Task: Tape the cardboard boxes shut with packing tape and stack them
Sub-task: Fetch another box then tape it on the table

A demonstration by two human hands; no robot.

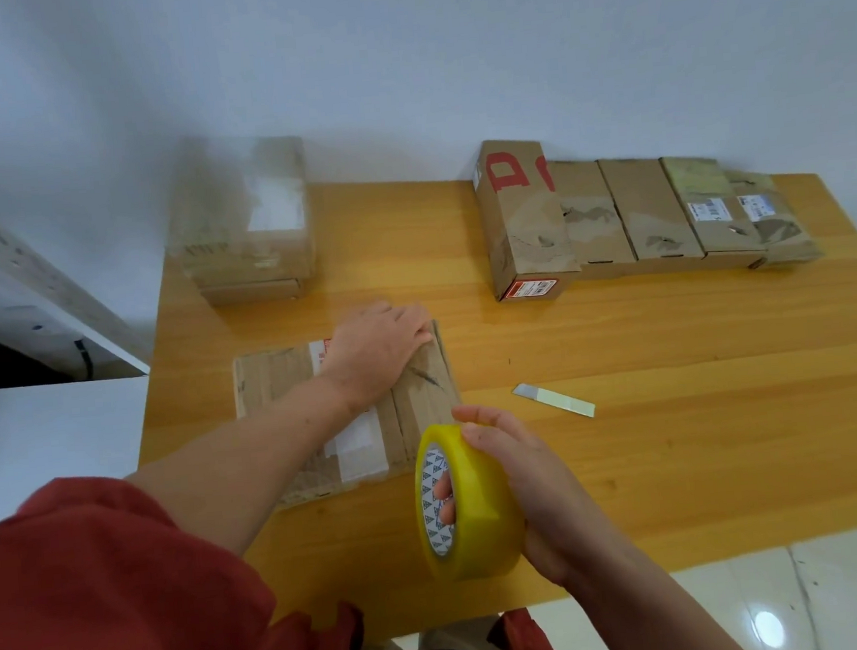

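Nearest, the right hand (pixel 526 491) grips the yellow roll of packing tape (pixel 463 501), fingers threaded through its printed core and thumb laid over the outer rim, so the roll stands on edge just off the near right corner of the flat brown cardboard box (pixel 351 408); whether a strip is already drawn out to the box cannot be made out. Up and to the left of that grip lies the box itself, its long axis running left to right across the table, with a seam crossing it front to back near the right end; the left hand (pixel 377 354) presses flat, fingers spread, on the far right part of the lid, holding it down rather than pinching anything. By my reading the right hand is the one placed to lay tape along that seam, moving away from the body; the left hand sits in the path and may need to slide aside. To the right of the box the orange wooden table (pixel 683 458) is bare apart from a small pale utility-knife blade (pixel 553 399), near but not touching the box. Farther back left stands a blurred pile of taped brown boxes (pixel 247 226), seemingly the stack; far right, a row of brown cartons (pixel 638 211) lies side by side against the wall.
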